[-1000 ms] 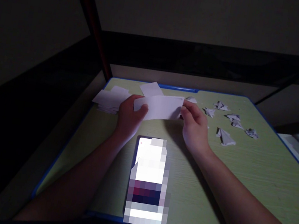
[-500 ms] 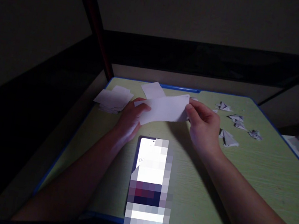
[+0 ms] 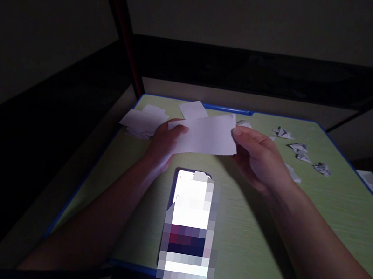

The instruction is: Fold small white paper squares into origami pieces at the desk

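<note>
The left hand (image 3: 163,144) pinches one end of a white rectangular paper strip (image 3: 208,136), thumb flat on its face and fingers curled behind; the right hand (image 3: 263,158) grips the opposite end, its thumb tip at the upper right corner and its other fingers behind and below that edge. Both hands are closed as far as the thin sheet allows. The strip is between them, raised over the far half of a pale green bench (image 3: 347,217) with a blue rim, its long axis running from hand to hand, roughly along the far edge, the right end a little higher in view. Neither hand is nearer: each has its own end. Just below the strip, a lit rectangular phone (image 3: 192,206) lies lengthwise toward the near edge. Toward the far left corner sits a loose stack of white paper sheets (image 3: 147,119), and by the far edge a single white paper sheet (image 3: 193,108), partly covered by the strip. Toward the far right corner lie small folded grey-and-white paper pieces (image 3: 298,148); the right hand partly hides one. The fingers behind the strip are hidden, its layers cannot be counted, and the phone's screen is mostly blurred out.
</note>
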The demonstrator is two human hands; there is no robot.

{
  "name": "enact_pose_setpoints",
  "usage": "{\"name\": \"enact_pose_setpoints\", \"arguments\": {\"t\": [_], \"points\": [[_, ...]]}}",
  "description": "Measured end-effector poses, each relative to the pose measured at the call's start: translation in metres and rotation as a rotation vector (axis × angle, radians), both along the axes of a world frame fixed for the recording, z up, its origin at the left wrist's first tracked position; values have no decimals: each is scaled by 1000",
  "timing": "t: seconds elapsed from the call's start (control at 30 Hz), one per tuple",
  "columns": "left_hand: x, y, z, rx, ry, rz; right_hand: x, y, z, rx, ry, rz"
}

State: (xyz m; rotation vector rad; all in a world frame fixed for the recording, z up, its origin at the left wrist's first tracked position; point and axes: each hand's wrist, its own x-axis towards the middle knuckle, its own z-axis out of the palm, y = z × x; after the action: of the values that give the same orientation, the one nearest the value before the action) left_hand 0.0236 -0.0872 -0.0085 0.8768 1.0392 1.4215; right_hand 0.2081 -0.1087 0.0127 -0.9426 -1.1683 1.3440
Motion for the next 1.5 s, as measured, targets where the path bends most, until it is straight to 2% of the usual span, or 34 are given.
{"name": "enact_pose_setpoints", "arguments": {"t": [0.2, 0.43, 0.6, 0.83, 1.03, 1.13, 1.37, 1.5], "points": [[-1, -4, 7, -25, -23, -86, -3, -9, 13, -85, 64, 87], [0, -8, 13, -101, -118, -241, -3, -10, 11, -105, 68, 150], [-1, -9, 15, -54, -125, -323, -1, -9, 8, -82, 98, 212], [0, -8, 13, -74, -193, -316, -2, -10, 9, -64, 131, 207], [2, -5, 9, -65, -131, -197, -3, -11, 13, -88, 136, 152], [3, -7, 12, -34, -89, -255, -4, -11, 12, -88, 154, 131], [6, -13, 17, -104, -109, -363, -2, -8, 6, -89, 141, 120], [6, -11, 14, -116, -116, -399, -2, -9, 6, -92, 123, 186]]}}
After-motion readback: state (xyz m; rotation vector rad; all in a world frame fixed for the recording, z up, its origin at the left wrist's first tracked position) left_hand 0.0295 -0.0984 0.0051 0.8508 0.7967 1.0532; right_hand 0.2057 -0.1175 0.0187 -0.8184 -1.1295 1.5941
